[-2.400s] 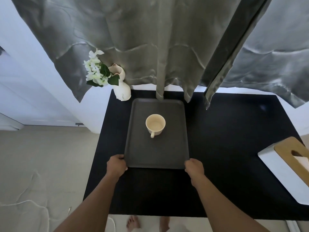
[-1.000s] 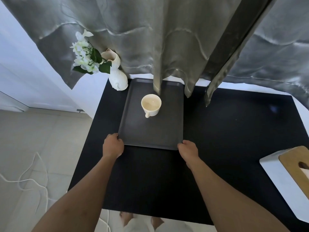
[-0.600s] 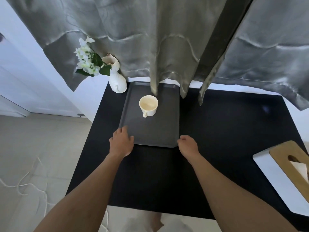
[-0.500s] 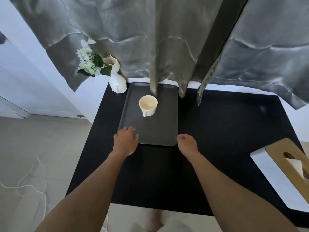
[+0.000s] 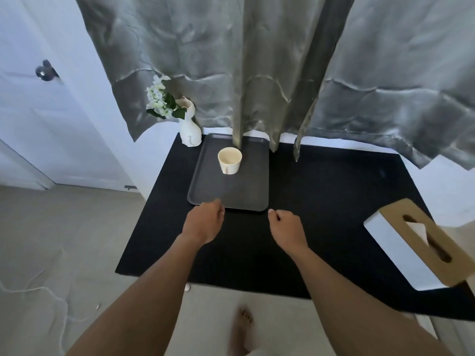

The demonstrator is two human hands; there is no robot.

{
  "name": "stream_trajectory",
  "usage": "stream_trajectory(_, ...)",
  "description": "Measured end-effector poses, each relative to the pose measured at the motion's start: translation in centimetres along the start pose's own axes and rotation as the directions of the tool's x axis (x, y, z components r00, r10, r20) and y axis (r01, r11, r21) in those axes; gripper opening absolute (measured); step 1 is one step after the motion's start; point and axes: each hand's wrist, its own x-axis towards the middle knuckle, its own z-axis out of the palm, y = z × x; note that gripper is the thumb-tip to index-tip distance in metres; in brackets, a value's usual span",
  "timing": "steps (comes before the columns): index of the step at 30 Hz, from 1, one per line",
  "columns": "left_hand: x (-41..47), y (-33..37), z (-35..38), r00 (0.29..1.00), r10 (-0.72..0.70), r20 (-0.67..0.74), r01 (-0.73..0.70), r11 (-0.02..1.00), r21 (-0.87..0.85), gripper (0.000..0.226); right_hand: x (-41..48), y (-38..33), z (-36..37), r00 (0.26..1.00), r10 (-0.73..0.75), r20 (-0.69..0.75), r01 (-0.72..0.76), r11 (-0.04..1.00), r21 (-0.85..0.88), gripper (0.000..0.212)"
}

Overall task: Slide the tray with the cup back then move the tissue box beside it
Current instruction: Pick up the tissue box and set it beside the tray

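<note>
Tissue box [image 5: 421,242]: well right of the tray [image 5: 231,183], likely light and rigid; grip your fingers across its white sides, not the wooden lid. Left hand [image 5: 205,222] and right hand [image 5: 285,224], loosely curled, hold nothing.

The tray [image 5: 232,187] was a dark grey rounded rectangle with a low raised rim, lying flat at the back of the black bench [image 5: 321,201], its long sides running front to back and its far edge under the hanging curtain. The cup [image 5: 229,160], cream and seemingly empty, stood upright on the tray's rear half, its small handle turned toward the front. The tissue box [image 5: 421,245] was white with a tan wooden lid, a tissue showing in the lid's long slot; it lay at an angle at the bench's right edge, well apart from the tray.
</note>
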Motion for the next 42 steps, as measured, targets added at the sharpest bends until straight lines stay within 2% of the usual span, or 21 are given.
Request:
stream_trajectory(6,-3.2,4.9,1.0,0.994,0.098,0.052,-0.097,0.995,-0.008,0.013,-5.0,4.2,-4.2,0.999,0.029,-0.029,-0.028,0.999,0.015,0.038)
stream_trajectory(13,-3.8,13.6,2.5,0.961,0.269,0.067,-0.267,0.963,-0.043,0.015,-7.8,9.1,-10.7,0.972,0.095,-0.217,-0.079,0.994,0.081,0.043)
stream_trajectory(17,-3.1,18.3,3.8,0.94,0.331,0.081,-0.327,0.943,-0.055,0.015,-8.1,11.8,-14.0,0.937,0.113,-0.33,-0.101,0.993,0.053,0.047)
stream_trajectory(21,-1.7,23.1,5.8,0.929,0.351,0.117,-0.344,0.936,-0.076,0.015,-7.4,15.2,-17.1,0.899,0.16,-0.408,-0.177,0.984,-0.005,0.047)
stream_trajectory(24,-0.5,26.8,7.5,0.922,0.358,0.149,-0.35,0.934,-0.078,0.014,-6.3,18.1,-19.5,0.877,0.192,-0.44,-0.202,0.979,0.025,0.045)
stream_trajectory(31,2.1,34.4,11.9,0.924,0.354,0.142,-0.348,0.935,-0.069,0.016,-3.6,23.8,-24.9,0.825,0.309,-0.473,-0.244,0.95,0.195,0.031)
stream_trajectory(34,3.2,36.5,13.2,0.936,0.327,0.132,-0.321,0.945,-0.066,0.017,-2.5,25.0,-26.6,0.775,0.409,-0.481,-0.288,0.907,0.308,0.024)
stream_trajectory(39,4.5,38.9,15.2,0.953,0.274,0.127,-0.267,0.961,-0.067,0.031,-0.3,27.8,-27.6,0.695,0.605,-0.389,-0.481,0.793,0.374,0.064)
stream_trajectory(42,5.1,39.8,16.2,0.962,0.228,0.15,-0.225,0.974,-0.039,0.041,0.2,28.7,-27.5,0.661,0.684,-0.308,-0.495,0.706,0.506,0.072)
